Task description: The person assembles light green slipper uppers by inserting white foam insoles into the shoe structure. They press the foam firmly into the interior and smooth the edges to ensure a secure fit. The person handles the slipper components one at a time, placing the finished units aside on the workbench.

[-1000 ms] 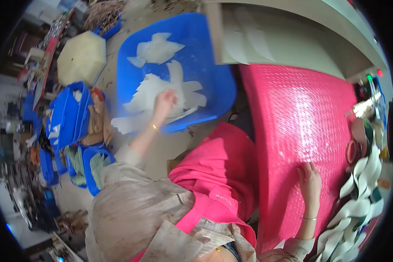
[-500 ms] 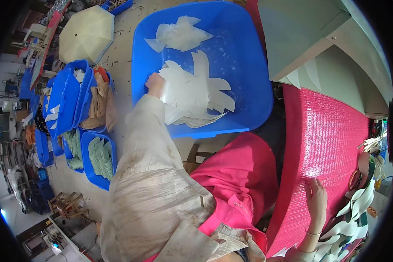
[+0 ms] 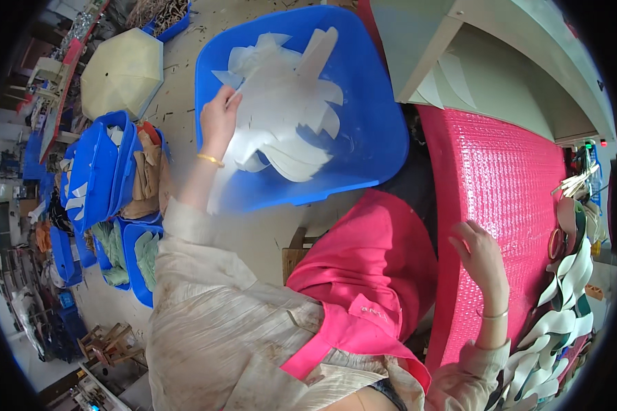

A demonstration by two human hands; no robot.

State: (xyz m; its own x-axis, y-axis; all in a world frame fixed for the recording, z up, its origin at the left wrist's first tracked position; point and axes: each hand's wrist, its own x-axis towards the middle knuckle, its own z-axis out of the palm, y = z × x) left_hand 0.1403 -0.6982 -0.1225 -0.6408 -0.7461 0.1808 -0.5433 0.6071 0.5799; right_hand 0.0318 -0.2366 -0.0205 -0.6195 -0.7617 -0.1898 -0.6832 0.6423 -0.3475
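Note:
My left hand (image 3: pixel 219 118), with a yellow bangle on the wrist, is closed on the left edge of a stack of white cut pieces (image 3: pixel 274 113). The stack is raised in a large blue bin (image 3: pixel 380 147), and its rounded tabs and strips fan out to the right. Behind it, partly covered, more thin white pieces (image 3: pixel 253 58) lie in the bin. My right hand (image 3: pixel 478 257) hovers at the near edge of the pink textured work surface (image 3: pixel 500 178), its fingers apart and holding nothing.
At left, stacked blue bins (image 3: pixel 99 171) hold brown and white pieces; others hold green pieces (image 3: pixel 146 257). A cream umbrella (image 3: pixel 123 72) stands on the floor behind them. A grey-green machine housing (image 3: pixel 418 41) overhangs the pink surface. White curved strips (image 3: pixel 555 322) pile up at the right.
My left hand has lifted the white stack up and slightly left, tilting it over the pieces behind. My right hand has risen off the pink surface and moved a little left.

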